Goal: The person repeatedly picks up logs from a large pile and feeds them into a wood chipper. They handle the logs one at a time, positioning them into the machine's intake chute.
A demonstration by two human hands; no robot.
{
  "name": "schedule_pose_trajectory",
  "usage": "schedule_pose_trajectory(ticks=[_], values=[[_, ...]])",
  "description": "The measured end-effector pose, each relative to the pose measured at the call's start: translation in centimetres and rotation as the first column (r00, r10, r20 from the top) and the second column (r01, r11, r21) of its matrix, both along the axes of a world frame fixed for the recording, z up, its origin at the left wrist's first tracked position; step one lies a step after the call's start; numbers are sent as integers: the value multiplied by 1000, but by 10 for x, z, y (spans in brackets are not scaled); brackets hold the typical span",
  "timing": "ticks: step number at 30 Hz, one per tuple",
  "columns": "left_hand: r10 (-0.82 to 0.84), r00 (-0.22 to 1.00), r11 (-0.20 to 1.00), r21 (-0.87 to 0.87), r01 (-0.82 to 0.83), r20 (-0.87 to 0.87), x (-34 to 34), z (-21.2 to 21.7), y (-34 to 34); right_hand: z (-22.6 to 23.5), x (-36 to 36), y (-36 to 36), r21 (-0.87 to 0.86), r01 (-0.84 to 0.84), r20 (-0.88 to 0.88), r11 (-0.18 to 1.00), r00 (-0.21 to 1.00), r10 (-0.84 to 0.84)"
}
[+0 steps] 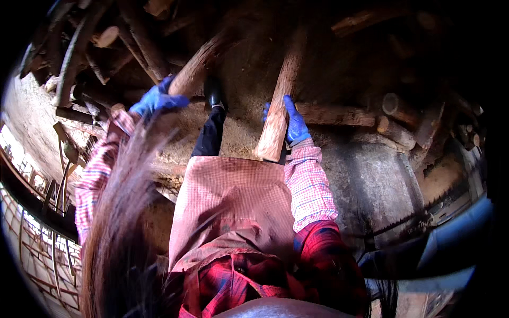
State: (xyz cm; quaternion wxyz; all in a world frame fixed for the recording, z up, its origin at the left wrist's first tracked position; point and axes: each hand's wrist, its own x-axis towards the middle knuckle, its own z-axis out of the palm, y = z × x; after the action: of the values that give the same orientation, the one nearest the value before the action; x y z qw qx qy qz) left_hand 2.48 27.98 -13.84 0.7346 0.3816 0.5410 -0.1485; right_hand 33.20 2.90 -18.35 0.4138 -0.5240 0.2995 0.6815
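Note:
My right hand, in a blue glove, is wrapped round a split piece of firewood. Its pale near end hangs just beyond my apron, and its far end reaches into shadow. To the left, my left hand, gloved in blue too, is closed at the near end of a second firewood log. That log slants away to the upper right. Part of the left hand's grip is hidden, and strands of hair cross in front of the left forearm.
Branches and cut logs are heaped at the far left. A log lies across the ground beyond my right hand, with several short logs farther right. A grey slab is at the right. My dark boot stands between the held logs.

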Motion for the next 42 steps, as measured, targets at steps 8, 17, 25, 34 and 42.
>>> schedule_pose_trajectory(ticks=[8, 17, 25, 34, 42], values=[[675, 733, 659, -511, -552, 78, 37, 199, -34, 226, 2, 48, 352, -17, -80, 936, 996, 48], [463, 595, 785, 8, -620, 657, 125, 313, -58, 337, -47, 49, 514, -352, 574, 782, 819, -8], [253, 575, 918, -5, -397, 778, 192, 472, -36, 553, 80, 68, 428, -356, 887, 831, 342, -311], [109, 451, 874, 131, -468, 886, 252, 553, -48, 654, 364, 65, -271, -449, 648, 851, -739, -184], [55, 562, 815, 288, -503, 825, 272, 553, -65, 558, 377, -3, -786, -275, 532, 554, -756, 380]])
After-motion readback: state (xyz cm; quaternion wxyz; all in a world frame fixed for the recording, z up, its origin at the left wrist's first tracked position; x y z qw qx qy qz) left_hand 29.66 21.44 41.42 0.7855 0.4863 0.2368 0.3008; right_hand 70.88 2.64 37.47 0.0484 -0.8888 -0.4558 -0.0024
